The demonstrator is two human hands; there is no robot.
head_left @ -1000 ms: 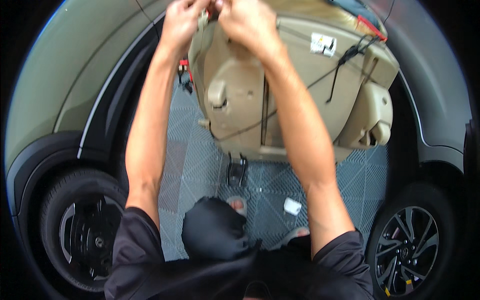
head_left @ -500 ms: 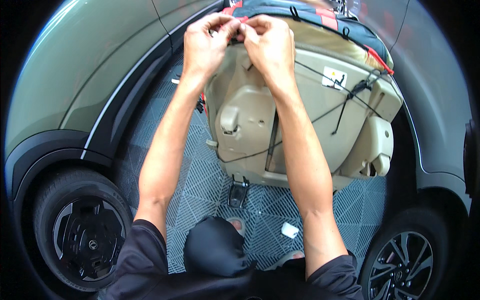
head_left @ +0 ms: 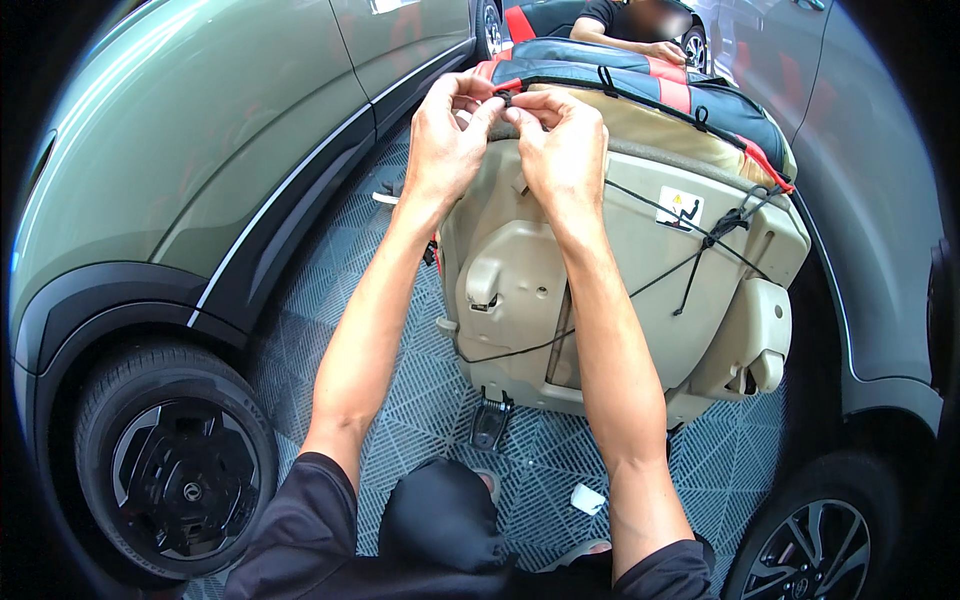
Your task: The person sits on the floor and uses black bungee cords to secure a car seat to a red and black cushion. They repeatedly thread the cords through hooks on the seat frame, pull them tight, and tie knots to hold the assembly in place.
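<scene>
Dark piece (head_left: 505,98), probably cord or strap, sits at the fingertips at 12 o'clock, just over the 11 o'clock corner of the seat (head_left: 650,262); too small to tell exactly. Left hand (head_left: 450,135) pinches it between thumb and fingers; right hand (head_left: 567,150) pinches it from the other side, the 2 sets of fingertips nearly touching. Red strip (head_left: 508,86) just beside them, at the edge of the cover (head_left: 640,122).

Change: over the last 1 s, hands and seat both drop lower in frame; looks like mostly the head tilting up. Hands stay by the same seat corner, so the finger work there seems unfinished. More of the cover shows now, and a co-worker's hand (head_left: 663,52) is clear at 1 o'clock, beyond the cover.

Seat lies with beige back panel toward the wearer, center to 3 o'clock. Black cord (head_left: 722,228) crosses the panel, knotted toward 2 o'clock, 1 loose end hanging. White label (head_left: 679,208) near the knot.

Around: patterned floor (head_left: 340,300), black bracket (head_left: 490,425) at 6 o'clock, white object (head_left: 587,499) at 5. Green car (head_left: 270,130) at 10, its wheel at 8; gray car (head_left: 880,250) at 3, its wheel at 4.
</scene>
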